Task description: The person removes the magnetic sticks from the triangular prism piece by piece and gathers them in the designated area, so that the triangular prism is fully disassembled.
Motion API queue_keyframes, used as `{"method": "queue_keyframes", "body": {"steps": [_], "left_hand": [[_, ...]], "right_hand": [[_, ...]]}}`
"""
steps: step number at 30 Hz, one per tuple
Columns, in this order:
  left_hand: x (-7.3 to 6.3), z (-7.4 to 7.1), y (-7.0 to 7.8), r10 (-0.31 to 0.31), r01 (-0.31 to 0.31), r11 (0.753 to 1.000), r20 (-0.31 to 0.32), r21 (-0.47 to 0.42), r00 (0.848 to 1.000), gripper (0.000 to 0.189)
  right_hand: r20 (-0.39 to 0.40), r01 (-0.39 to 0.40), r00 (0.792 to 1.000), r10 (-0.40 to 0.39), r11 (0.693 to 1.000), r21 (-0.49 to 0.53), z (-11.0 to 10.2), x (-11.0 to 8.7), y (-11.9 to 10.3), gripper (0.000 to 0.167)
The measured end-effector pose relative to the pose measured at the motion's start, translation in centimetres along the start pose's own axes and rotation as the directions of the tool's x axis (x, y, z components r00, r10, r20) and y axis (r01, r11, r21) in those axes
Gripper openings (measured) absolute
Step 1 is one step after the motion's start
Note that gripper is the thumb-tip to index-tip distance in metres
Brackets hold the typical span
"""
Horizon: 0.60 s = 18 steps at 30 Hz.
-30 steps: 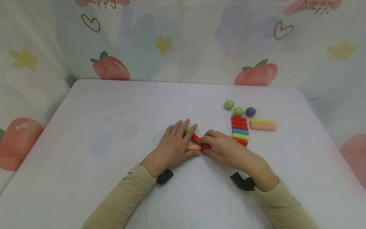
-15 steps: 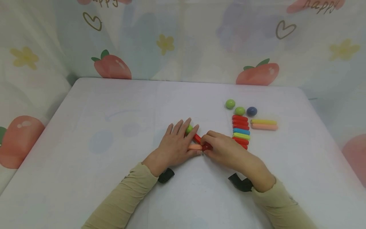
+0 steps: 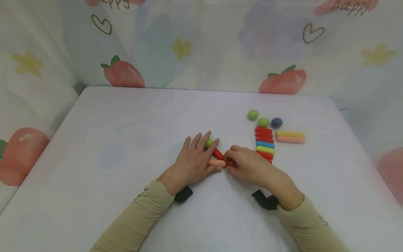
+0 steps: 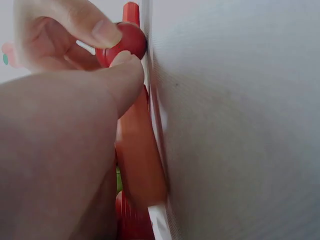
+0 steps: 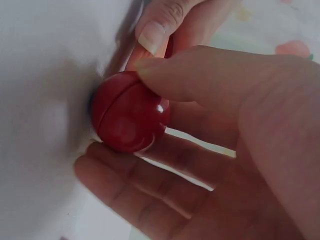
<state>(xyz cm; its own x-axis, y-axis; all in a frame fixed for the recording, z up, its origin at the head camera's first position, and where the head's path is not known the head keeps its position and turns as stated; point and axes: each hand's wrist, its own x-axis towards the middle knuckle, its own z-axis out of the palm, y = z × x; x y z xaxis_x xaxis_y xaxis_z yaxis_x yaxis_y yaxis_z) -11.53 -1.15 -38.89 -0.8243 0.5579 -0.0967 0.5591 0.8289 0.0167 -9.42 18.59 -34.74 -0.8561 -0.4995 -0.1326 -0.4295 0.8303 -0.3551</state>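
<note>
My left hand (image 3: 195,161) lies with straight, spread fingers over some small toy pieces. Its thumb runs along an orange stick (image 4: 140,155), with the tip right at a red ball (image 5: 130,112). That ball is pinched between the thumb and fingers of my right hand (image 3: 252,164), low at the table surface. The orange stick's end meets the ball in the head view. A red stick (image 3: 218,154) slants from a green ball (image 3: 209,142) toward the right fingertips. The left fingers partly cover the green ball and hide other parts beneath the palm.
Right of the hands lies a column of red, blue and yellow-green sticks (image 3: 265,144). Beside it are a yellow stick (image 3: 289,134) and a peach stick (image 3: 290,140). Two green balls (image 3: 253,114) and a dark blue ball (image 3: 276,122) sit behind. A patterned cloth hangs beyond the table (image 3: 141,105).
The red ball and the orange stick's end have shifted slightly right, along with my right fingertips. My left hand stays almost where it was.
</note>
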Motion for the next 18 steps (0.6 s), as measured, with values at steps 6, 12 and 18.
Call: {"method": "queue_keyframes", "body": {"steps": [6, 12, 18], "left_hand": [[-0.02, 0.01, -0.05, -0.006, 0.006, 1.000, 0.024, -0.006, 1.000, 0.085], [0.03, 0.01, -0.12, -0.007, 0.008, 1.000, 0.031, -0.001, 0.999, 0.089], [0.14, 0.07, -0.11, -0.002, 0.002, 1.000, 0.020, -0.007, 1.000, 0.090]], "right_hand": [[-0.016, -0.003, 1.000, 0.002, 0.999, -0.047, 0.53, 0.12, 0.26, 0.028], [-0.035, 0.006, 0.999, -0.007, 1.000, -0.031, 0.82, 0.23, 0.11, 0.030], [-0.031, -0.011, 0.999, 0.011, 1.000, 0.021, 0.48, 0.27, 0.34, 0.030]]}}
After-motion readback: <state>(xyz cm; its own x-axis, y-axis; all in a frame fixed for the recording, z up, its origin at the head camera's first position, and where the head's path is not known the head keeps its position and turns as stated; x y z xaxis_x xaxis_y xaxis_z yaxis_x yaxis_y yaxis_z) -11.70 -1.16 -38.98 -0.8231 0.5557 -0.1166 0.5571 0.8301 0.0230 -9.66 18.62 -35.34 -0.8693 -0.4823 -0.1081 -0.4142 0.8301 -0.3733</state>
